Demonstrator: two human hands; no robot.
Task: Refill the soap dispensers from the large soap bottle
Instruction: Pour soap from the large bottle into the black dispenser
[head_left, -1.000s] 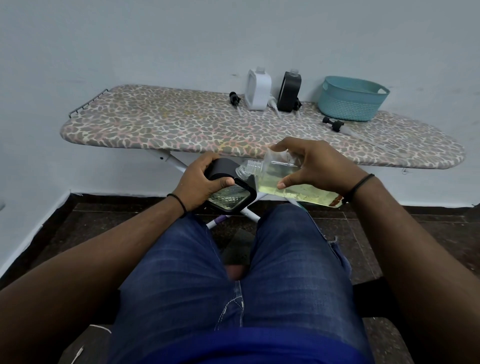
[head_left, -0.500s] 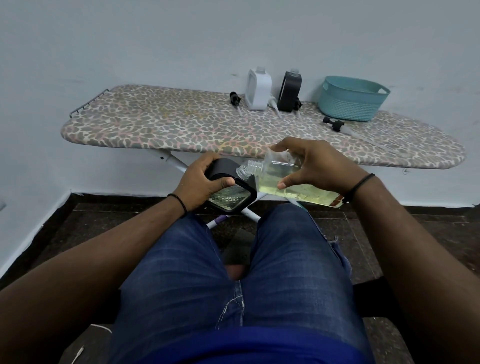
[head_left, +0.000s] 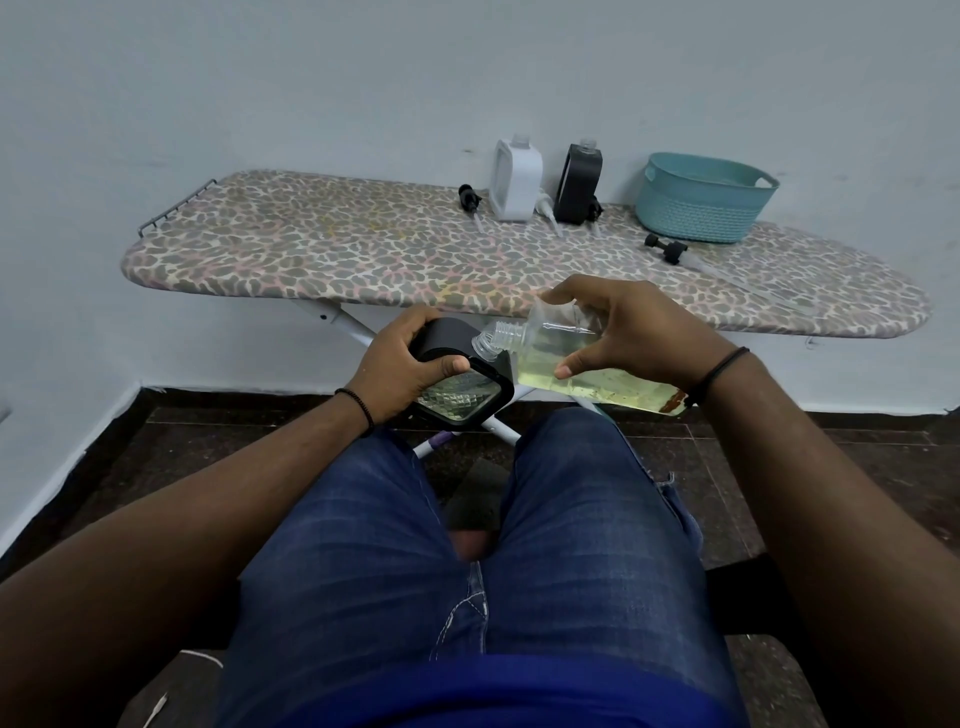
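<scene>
Probably a home room: ironing board (head_left: 363, 260) against a plain wall (head_left: 311, 78)

1. The ironing board (head_left: 332, 249) stands against the wall, in front of the person's knees
2. On its far edge two soap dispensers (head_left: 515, 182) (head_left: 577, 184) stand side by side, with the basket (head_left: 701, 202) to their right
3. A pump (head_left: 469, 199) lies left of them, another pump (head_left: 667, 249) in front of the basket
4. Over the knees, the left hand (head_left: 400, 369) holds a dispenser (head_left: 462, 392)
5. Right of it, the right hand (head_left: 639, 338) holds the big bottle (head_left: 587, 369) tipped, its mouth at the dispenser's top
</scene>
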